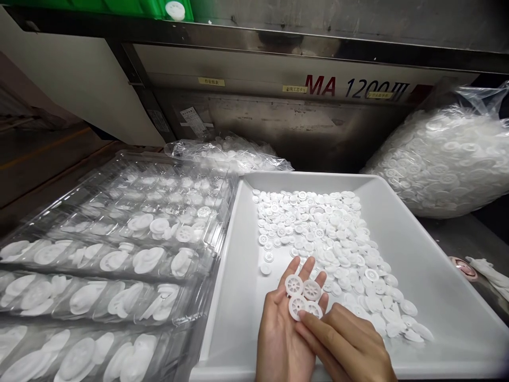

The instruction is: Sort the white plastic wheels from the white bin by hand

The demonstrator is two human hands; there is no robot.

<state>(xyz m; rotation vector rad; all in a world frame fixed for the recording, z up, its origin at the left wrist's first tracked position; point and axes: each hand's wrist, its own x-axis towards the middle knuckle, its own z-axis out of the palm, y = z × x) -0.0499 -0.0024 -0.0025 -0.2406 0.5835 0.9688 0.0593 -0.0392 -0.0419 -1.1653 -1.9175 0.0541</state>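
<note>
**Landmark:** white plastic tray (222, 297), shallow and rectangular with sloped walls, at lower centre of view.

**Far behind the tray, left:** green crate (99, 5), cut off by the top of the view, with a white cap (175, 9) at its right end.

**Left of the tray, touching its wall:** clear blister trays (220, 212), layered, with white moulded discs (115, 260) in rows of cavities.

**Just behind the tray, left of centre:** clear plastic bag (226, 154) of white parts, lying low.

**Inside the tray, near edge:** left hand (282, 329), palm up, fingers spread, bearing four white spoked wheels (303, 297) in a tight cluster.

**Inside the tray, centre:** loose pile of white wheels and discs (330, 239), spread in a single rough layer towards the right wall.

**Over the near right of the tray:** right hand (342, 345), back upward, together with the left hand, its fingers (318, 334) laid against the lower wheels. Whether it grips them cannot be told.

**Behind the tray, centre:** steel machine panel (358, 87) printed "MA 1200III".

**Right of the tray:** large clear bag (441, 164), packed with white parts; farther right, a pink round object (463, 268) and a white cloth (489, 276).
</note>
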